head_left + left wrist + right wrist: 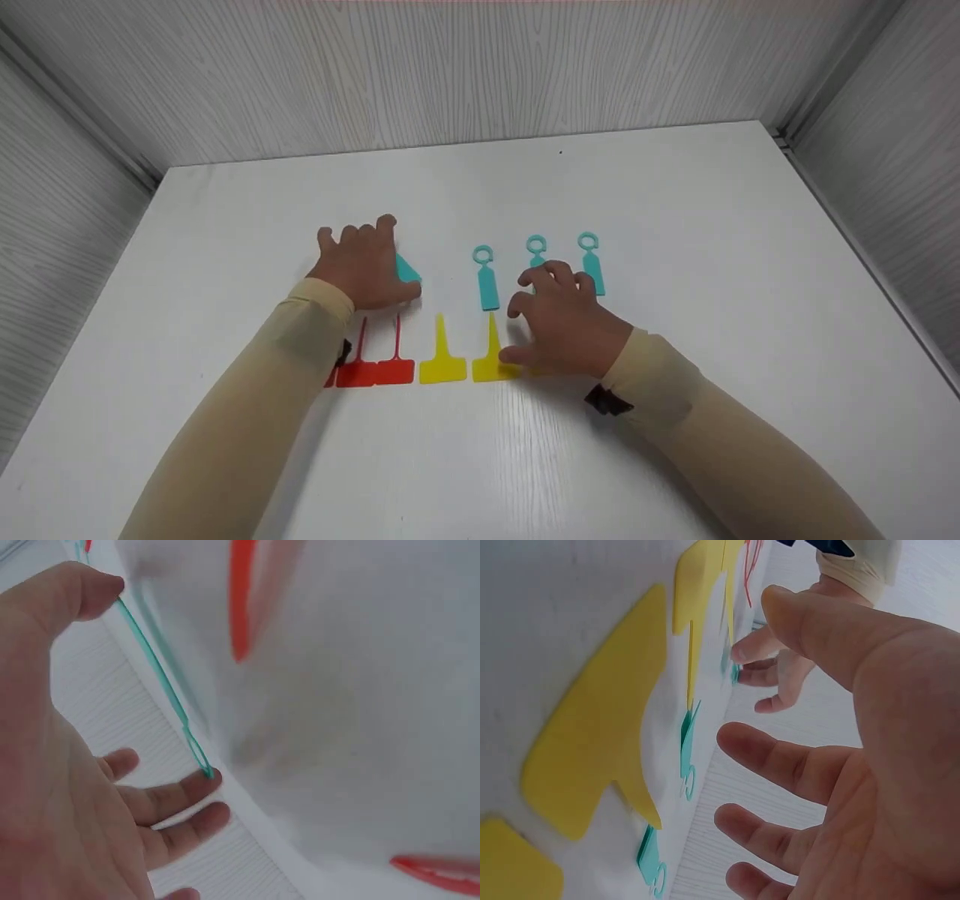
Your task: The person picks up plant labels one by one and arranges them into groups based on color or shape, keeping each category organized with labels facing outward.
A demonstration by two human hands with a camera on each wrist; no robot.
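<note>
My left hand (364, 262) pinches a teal hang tag (154, 664) with a ring end, thumb at its flat end and a finger at the ring, just over the white table. My right hand (566, 322) hovers with fingers spread and bent a little, holding nothing. Its thumb is above a yellow T-shaped plant label (486, 370). Beyond it lie more teal ring tags, one left of the hand (488, 289), one behind its fingers (536, 244) and one to the right (592, 271). Another yellow label (442, 370) lies between the hands.
Red T-shaped labels (394, 371) with thin stems lie in line with the yellow ones, partly hidden by the left wrist. The white table (465, 465) is enclosed by pale wood-grain panels (450, 75) at the back and sides.
</note>
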